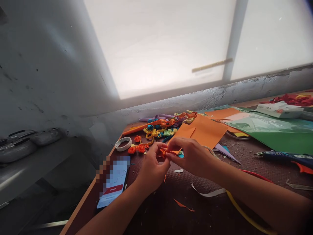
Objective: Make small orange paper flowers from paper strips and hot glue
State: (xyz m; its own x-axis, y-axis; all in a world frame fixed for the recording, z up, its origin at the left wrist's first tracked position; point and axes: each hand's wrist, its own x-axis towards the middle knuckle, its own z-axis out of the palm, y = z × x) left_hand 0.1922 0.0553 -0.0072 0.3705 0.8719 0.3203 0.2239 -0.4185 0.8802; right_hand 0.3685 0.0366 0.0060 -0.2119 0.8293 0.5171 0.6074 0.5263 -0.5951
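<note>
Both my hands meet over the brown table (171, 209). My left hand (151, 168) and my right hand (190, 156) are closed in pinches on a small folded piece of orange paper (168, 152) held between them just above the tabletop. Behind my hands lies a larger sheet of orange paper (204, 130). Small crumpled orange paper flowers (138, 148) sit to the left of my hands.
A roll of white tape (123, 144) and a phone (113, 186) lie near the table's left edge. Coloured paper curls (161, 127), green sheets (274, 130), a glue gun (286, 157), a tissue pack (281, 109) and paper scraps litter the table. A window wall runs behind.
</note>
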